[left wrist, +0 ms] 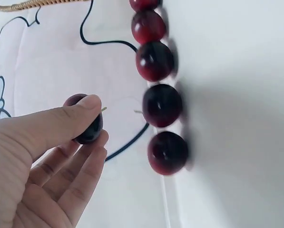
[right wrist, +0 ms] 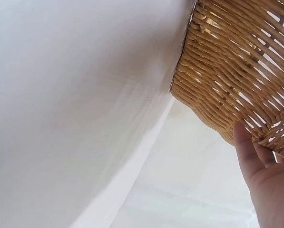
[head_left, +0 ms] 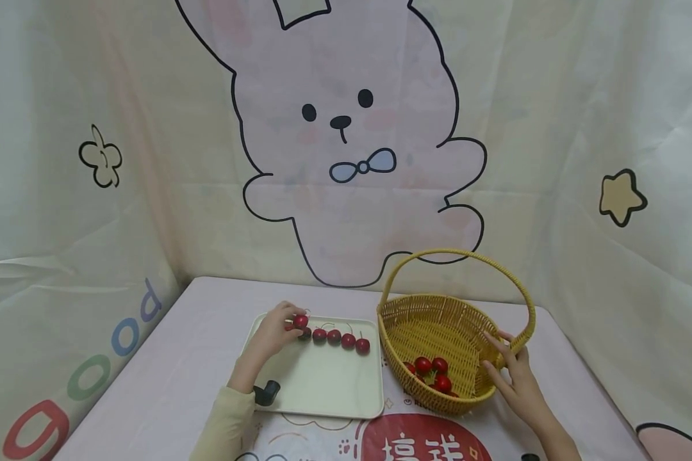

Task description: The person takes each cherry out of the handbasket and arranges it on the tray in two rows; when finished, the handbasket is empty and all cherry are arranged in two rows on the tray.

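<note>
- Pinching one dark red cherry (head_left: 300,321) between thumb and fingers: left hand (head_left: 272,331), over the far left part of the pale rectangular tray (head_left: 323,384). Held cherry is near the left end of the row; left wrist view shows it apart from the others, short stem visible.
- Cherry row (head_left: 334,337): five, side by side along the far side of the tray, right end slightly nearer. Thin stems seen on some.
- Right hand (head_left: 519,381): gripping the right side of the yellow woven basket (head_left: 452,320), by the foot of its handle (head_left: 467,252). Right wrist view confirms contact with the weave.
- Basket stands just right of the tray, handle arching upward. Loose cherries (head_left: 440,365) gathered inside, near left; exact count cannot be told, some being partly hidden.
- Surroundings: pale tabletop (head_left: 207,326); red printed patch (head_left: 375,432) at the near side; cartoon rabbit (head_left: 346,64) on the far fabric.
</note>
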`<state>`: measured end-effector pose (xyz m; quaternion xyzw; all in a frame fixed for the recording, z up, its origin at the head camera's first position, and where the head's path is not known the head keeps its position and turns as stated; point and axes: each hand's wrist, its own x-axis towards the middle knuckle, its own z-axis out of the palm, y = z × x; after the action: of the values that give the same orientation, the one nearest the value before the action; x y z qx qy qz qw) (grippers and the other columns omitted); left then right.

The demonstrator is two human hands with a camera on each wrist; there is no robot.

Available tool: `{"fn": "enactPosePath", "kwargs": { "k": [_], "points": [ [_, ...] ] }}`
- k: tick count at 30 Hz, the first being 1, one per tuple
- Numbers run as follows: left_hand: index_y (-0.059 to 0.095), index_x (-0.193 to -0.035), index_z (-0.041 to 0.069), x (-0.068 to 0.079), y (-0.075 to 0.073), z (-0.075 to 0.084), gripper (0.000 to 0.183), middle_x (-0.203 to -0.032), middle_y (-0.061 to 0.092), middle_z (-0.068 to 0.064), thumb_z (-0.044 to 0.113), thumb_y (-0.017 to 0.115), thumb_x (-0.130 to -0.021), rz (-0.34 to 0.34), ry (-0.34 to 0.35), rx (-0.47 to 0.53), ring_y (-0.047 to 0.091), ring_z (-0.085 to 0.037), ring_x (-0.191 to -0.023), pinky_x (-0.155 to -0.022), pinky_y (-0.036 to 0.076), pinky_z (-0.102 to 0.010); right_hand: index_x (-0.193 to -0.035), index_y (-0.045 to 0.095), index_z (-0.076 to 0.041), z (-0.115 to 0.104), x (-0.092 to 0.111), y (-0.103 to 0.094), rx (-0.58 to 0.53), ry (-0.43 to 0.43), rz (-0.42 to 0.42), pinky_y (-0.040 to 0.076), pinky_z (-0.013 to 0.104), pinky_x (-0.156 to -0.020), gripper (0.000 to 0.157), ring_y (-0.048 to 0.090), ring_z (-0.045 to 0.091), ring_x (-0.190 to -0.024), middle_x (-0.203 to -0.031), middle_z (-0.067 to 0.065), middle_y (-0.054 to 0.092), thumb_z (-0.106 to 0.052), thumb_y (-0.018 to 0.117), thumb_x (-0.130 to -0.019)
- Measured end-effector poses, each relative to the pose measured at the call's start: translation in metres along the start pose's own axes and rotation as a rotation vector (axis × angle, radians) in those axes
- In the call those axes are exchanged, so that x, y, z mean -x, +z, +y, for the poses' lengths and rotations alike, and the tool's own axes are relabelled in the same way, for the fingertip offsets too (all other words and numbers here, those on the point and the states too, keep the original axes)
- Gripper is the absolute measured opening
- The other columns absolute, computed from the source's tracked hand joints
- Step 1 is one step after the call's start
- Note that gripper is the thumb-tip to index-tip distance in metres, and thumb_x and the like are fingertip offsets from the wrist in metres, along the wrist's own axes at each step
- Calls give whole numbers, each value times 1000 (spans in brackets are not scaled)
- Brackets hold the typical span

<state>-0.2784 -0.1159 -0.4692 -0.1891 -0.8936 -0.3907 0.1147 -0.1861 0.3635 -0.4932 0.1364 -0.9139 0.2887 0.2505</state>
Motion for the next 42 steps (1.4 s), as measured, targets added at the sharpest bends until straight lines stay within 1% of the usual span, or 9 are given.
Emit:
{"fn": "enactPosePath", "kwargs": {
  "k": [6, 14, 21, 24, 26, 30, 34, 39, 42],
  "points": [
    [65, -102, 5, 3, -8, -17, 35, -102, 58, -9, -4, 75, -71, 18, -57, -46, 61, -26, -94, -81, 52, -37, -138, 43, -12, 0, 0, 0, -2, -2, 2, 44, 23, -72, 60, 39, 34, -111, -136, 23, 27, -2, 65, -83],
    [65, -101, 7, 6, -16, -35, 34, -100, 60, -7, -4, 75, -69, 37, -117, -175, 60, -25, -92, -81, 49, -43, -139, 41, -14, -1, -1, -1, 7, 7, -4, 45, 32, -69, 61, 41, 30, -108, -136, 23, 27, -3, 65, -84],
    [66, -101, 6, 7, -16, -41, 34, -98, 59, -8, -4, 75, -70, 40, -143, -210, 60, -26, -90, -81, 49, -43, -140, 40, -14, -1, -1, -1, 9, 11, -7, 44, 28, -71, 61, 41, 26, -106, -138, 21, 26, -3, 64, -85],
    [66, -102, 6, 8, -15, -41, 33, -98, 59, -9, -3, 74, -71, 28, -177, -224, 59, -26, -89, -79, 50, -43, -139, 40, -13, -1, -1, 0, 8, 11, -3, 43, 24, -71, 61, 40, 23, -105, -138, 21, 26, -3, 64, -85],
    [66, -102, 5, 8, -14, -42, 32, -97, 59, -9, -2, 74, -71, 21, -203, -228, 59, -26, -89, -79, 50, -42, -139, 41, -14, -1, -1, 1, 8, 10, 0, 43, 23, -71, 61, 39, 22, -105, -138, 21, 26, -3, 64, -84],
    [67, -102, 6, 8, -13, -46, 33, -99, 60, -10, -1, 74, -71, 9, -243, -216, 58, -27, -90, -79, 50, -43, -139, 41, -14, -2, -1, 0, 12, 13, 2, 44, 26, -70, 61, 38, 19, -104, -138, 22, 26, -3, 64, -84],
    [67, -103, 7, 9, -11, -51, 35, -99, 60, -9, -1, 75, -70, -2, -267, -195, 57, -25, -87, -77, 49, -42, -139, 41, -14, -3, 0, 0, 9, 12, 4, 43, 25, -71, 61, 35, 14, -106, -137, 21, 27, -3, 64, -84],
    [67, -106, 9, 8, -7, -58, 38, -99, 60, -7, 1, 76, -70, 0, -280, -175, 57, -24, -86, -77, 49, -42, -139, 42, -14, -3, 0, 0, 10, 4, 10, 44, 26, -70, 60, 31, 1, -107, -136, 21, 28, -2, 64, -84],
    [67, -106, 9, 8, -6, -59, 38, -99, 60, -8, 0, 76, -70, 3, -275, -170, 58, -25, -88, -78, 49, -43, -138, 42, -14, -3, -1, -1, 12, 3, 10, 44, 28, -69, 60, 33, 2, -105, -136, 21, 28, -2, 65, -84]
  ]
}}
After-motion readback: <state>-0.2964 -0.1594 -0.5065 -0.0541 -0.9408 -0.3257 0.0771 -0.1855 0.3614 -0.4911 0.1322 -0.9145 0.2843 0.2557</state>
